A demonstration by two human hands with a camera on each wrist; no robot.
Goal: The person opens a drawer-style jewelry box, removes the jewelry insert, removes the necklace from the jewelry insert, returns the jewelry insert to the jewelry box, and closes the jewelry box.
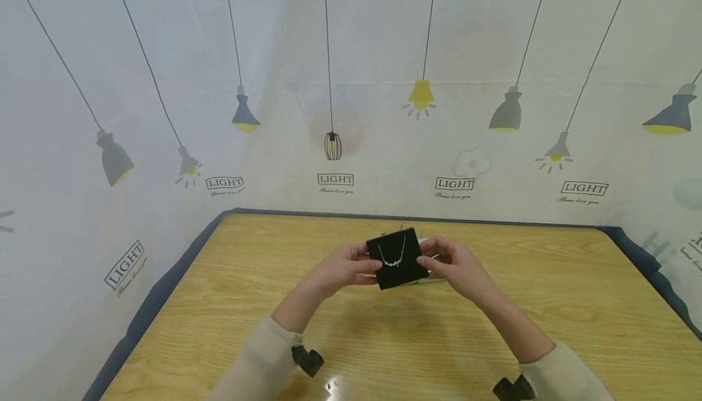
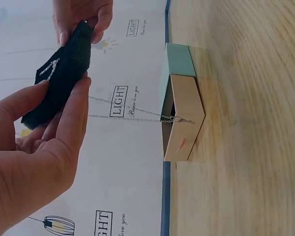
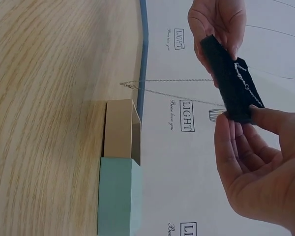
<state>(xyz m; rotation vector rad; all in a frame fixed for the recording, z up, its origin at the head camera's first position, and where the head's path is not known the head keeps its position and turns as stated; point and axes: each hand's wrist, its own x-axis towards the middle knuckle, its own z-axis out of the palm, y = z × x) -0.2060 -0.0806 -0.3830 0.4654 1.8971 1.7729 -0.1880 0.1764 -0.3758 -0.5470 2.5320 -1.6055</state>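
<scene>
A black square jewelry pad point(image 1: 403, 275) is held up, tilted, above the table. A silver necklace point(image 1: 393, 262) with small ornaments lies across its front. My left hand point(image 1: 342, 267) pinches the pad's left edge between thumb and fingers, and my right hand point(image 1: 454, 267) pinches the opposite edge. In the left wrist view the loose ends of the chain point(image 2: 137, 118) dangle from behind the pad, clasp at the bottom. Below stands a jewelry box: a beige drawer point(image 3: 119, 130) pulled partly out of a mint-green sleeve point(image 3: 119, 196).
The wood-grain table point(image 1: 263, 255) spreads around and below the hands. Its far and side edges carry a dark blue border point(image 1: 340, 212). Behind stands a pale cloth point(image 1: 378, 127) printed with hanging lamps.
</scene>
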